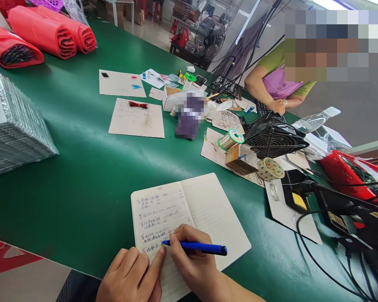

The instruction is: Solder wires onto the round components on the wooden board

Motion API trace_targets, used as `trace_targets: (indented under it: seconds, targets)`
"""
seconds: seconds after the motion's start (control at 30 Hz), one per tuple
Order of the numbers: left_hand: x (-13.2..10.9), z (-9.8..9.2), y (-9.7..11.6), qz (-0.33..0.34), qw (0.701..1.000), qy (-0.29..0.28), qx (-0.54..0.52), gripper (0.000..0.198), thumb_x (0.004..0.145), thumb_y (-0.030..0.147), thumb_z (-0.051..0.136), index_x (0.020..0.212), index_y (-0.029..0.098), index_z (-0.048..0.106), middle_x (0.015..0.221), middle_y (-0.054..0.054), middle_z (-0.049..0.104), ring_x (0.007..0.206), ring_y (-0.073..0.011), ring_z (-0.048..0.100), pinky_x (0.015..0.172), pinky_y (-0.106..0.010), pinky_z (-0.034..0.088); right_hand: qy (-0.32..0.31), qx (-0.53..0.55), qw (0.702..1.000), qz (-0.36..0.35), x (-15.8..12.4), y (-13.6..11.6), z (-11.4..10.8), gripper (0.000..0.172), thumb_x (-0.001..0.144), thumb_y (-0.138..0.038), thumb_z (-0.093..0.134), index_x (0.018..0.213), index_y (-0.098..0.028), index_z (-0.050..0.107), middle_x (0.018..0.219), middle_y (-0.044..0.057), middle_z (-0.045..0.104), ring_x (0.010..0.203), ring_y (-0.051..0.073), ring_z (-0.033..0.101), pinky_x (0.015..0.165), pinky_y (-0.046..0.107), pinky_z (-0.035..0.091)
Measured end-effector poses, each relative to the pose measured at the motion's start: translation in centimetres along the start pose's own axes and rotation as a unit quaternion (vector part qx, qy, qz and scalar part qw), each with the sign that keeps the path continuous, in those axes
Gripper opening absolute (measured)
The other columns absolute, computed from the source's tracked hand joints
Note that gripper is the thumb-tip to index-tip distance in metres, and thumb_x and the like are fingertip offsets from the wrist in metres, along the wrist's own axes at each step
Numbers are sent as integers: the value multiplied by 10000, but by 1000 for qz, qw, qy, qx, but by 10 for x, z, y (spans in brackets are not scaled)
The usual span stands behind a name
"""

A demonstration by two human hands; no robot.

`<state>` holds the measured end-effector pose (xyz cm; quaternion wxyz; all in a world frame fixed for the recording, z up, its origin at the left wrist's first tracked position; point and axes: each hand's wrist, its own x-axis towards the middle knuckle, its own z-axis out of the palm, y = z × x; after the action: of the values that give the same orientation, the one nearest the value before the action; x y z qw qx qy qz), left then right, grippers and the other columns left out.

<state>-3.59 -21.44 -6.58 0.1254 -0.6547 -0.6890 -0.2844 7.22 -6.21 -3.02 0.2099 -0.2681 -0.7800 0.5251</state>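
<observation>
An open notebook (220,218) lies on the green table, its left page carrying several lines of handwriting and its right page blank. My right hand (193,260) grips a blue pen (204,247) with a black end, its tip touching the left page at the lowest written line. Resting on the lower left of that page, my left hand (134,274) has its index finger stretched out close to the pen tip, with the other fingers loosely bent and nothing held.
Clear-wrapped stacked sheets (15,126) stand at left, red-wrapped rolls (47,33) behind. A solder spool (231,139), a small box (241,159), a tape roll (271,169) and a black fan (275,136) sit right of centre. Cables run at right. A person's arms (271,90) rest across the table.
</observation>
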Motion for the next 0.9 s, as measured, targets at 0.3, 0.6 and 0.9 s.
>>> trace_targets:
  seconds: [0.3,0.6,0.9]
  targets:
    - [1,-1,0,-7,1000,-3,8,371,847,148,656,1212,97,703,720,-30,616,650,-179,518,617,-347,387,27,32,999,-5,-3,3,1,324,970,-218,565,660,-208,474,603,-29,506,545,115,443,531,266,352]
    - [0,0,0,-3,1000,-2,11,388,834,140,680,1218,87,698,708,-22,607,638,-175,510,613,-349,373,38,39,999,4,-4,6,1,313,978,-234,568,678,-208,484,616,-30,495,561,119,446,543,270,358]
    - [0,1,0,0,1000,2,1,379,844,133,659,1217,76,698,719,-30,607,662,-183,502,625,-354,367,26,16,1000,-6,-2,6,1,312,971,-226,570,674,-205,478,606,-33,500,547,109,440,530,260,340]
